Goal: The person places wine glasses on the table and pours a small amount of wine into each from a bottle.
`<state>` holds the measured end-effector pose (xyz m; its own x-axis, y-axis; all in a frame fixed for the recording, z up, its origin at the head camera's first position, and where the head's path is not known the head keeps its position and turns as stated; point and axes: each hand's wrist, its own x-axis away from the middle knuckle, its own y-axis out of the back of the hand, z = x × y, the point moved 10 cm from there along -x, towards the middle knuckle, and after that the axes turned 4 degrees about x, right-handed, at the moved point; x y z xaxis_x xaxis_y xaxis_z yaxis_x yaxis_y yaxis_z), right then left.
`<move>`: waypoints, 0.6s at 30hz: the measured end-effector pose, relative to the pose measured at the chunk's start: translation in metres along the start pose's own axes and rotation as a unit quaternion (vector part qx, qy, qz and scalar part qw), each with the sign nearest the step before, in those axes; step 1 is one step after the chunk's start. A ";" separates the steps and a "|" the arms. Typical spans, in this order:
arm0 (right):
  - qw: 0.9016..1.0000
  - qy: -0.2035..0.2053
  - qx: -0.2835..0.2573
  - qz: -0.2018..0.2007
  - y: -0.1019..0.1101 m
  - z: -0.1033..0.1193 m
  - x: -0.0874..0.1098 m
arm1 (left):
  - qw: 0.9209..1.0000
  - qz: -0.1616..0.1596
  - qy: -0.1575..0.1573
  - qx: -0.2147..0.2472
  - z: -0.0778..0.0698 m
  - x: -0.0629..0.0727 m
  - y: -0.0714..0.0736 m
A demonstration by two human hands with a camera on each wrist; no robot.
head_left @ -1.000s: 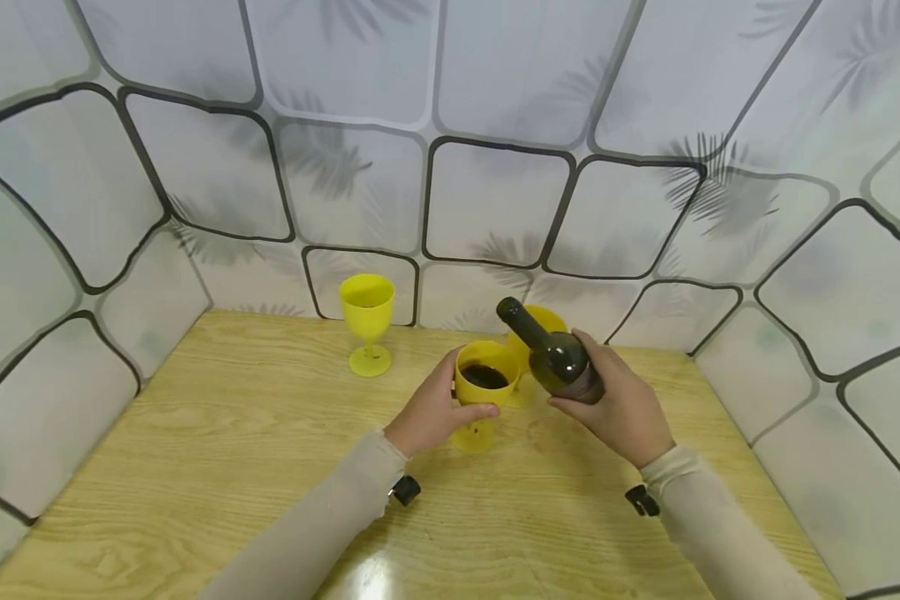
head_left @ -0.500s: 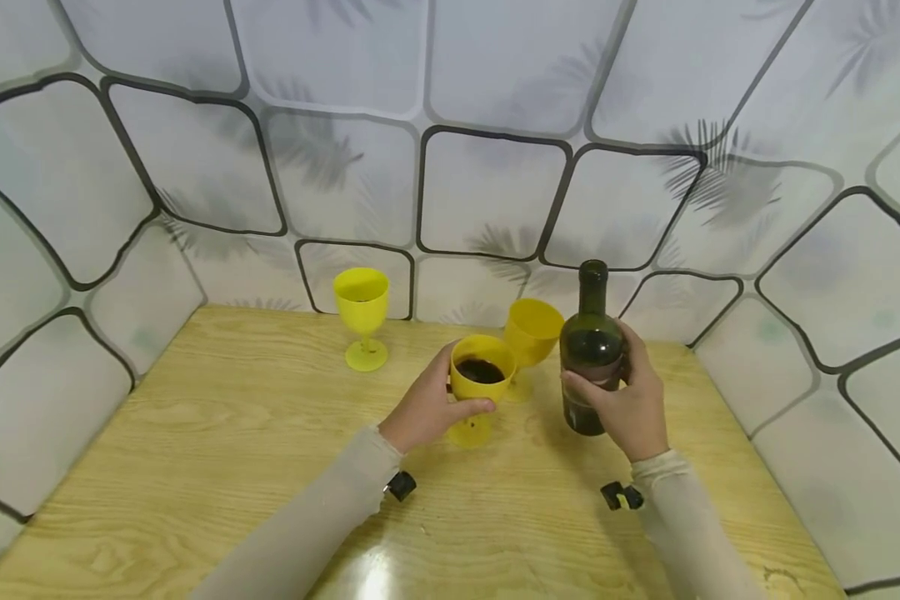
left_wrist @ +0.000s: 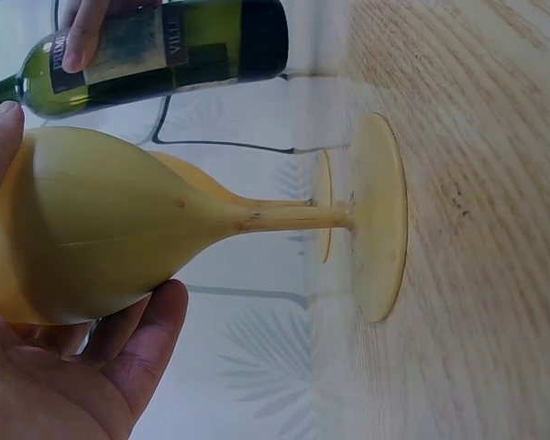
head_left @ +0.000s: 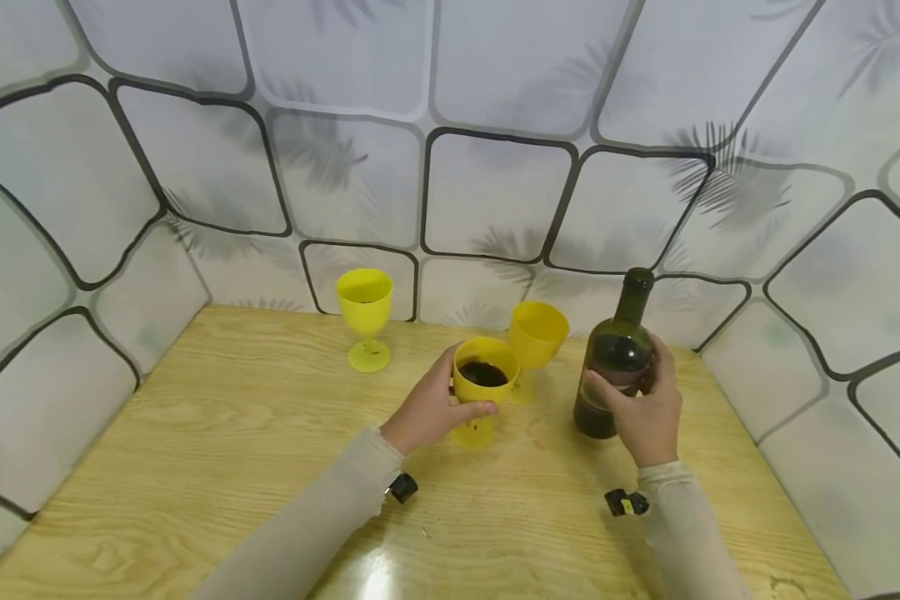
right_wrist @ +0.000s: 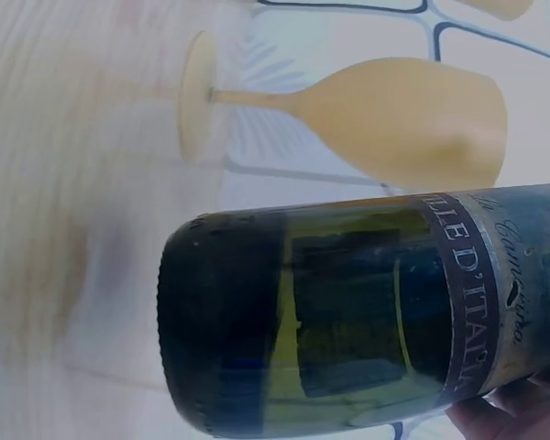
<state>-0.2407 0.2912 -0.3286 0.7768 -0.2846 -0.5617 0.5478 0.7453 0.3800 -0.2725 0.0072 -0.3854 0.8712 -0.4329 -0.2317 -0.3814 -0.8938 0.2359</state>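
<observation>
My left hand [head_left: 437, 406] grips the bowl of a yellow goblet [head_left: 487, 392] holding dark liquid [head_left: 483, 373]; its round foot [left_wrist: 380, 220] stands at the tabletop in the left wrist view. My right hand [head_left: 651, 408] is wrapped around a green wine bottle [head_left: 598, 410], neck up and leaning slightly right. In the right wrist view the bottle's base [right_wrist: 215, 321] hangs over the table, its label [right_wrist: 518, 284] partly covered by fingers. Just behind the held goblet is a second yellow goblet [head_left: 538, 335], its lower part overlapped by the first.
A third yellow goblet [head_left: 365, 310] stands at the back left with a little dark liquid inside. The wooden table [head_left: 217, 433] meets patterned walls [head_left: 495, 200] at the back and both sides. Dark wrist cameras [head_left: 402, 487] sit at the sleeve cuffs.
The bottle, earlier tilted with its neck toward the held goblet, has been brought nearly upright and moved right by my right hand. My left hand and its goblet have stayed put.
</observation>
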 end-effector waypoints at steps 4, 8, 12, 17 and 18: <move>1.000 0.001 -0.004 -0.004 0.001 -0.006 0.002 | 1.000 0.001 0.000 0.000 0.001 0.000 -0.001; 1.000 0.006 -0.007 -0.009 0.002 -0.011 0.003 | 1.000 0.003 0.002 -0.002 0.002 -0.001 -0.002; 1.000 0.001 -0.003 -0.013 0.003 -0.017 0.003 | 1.000 0.002 -0.003 0.000 0.001 -0.001 -0.002; 1.000 -0.010 0.000 -0.019 0.004 -0.024 0.002 | 1.000 -0.001 -0.002 0.000 0.000 0.000 0.000; 1.000 -0.010 0.001 -0.020 0.004 -0.025 0.002 | 1.000 -0.001 -0.003 -0.001 0.000 0.000 0.000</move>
<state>-0.2450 0.3088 -0.3468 0.7607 -0.3259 -0.5614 0.5790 0.7316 0.3599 -0.2721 0.0071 -0.3854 0.8704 -0.4315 -0.2370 -0.3790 -0.8946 0.2367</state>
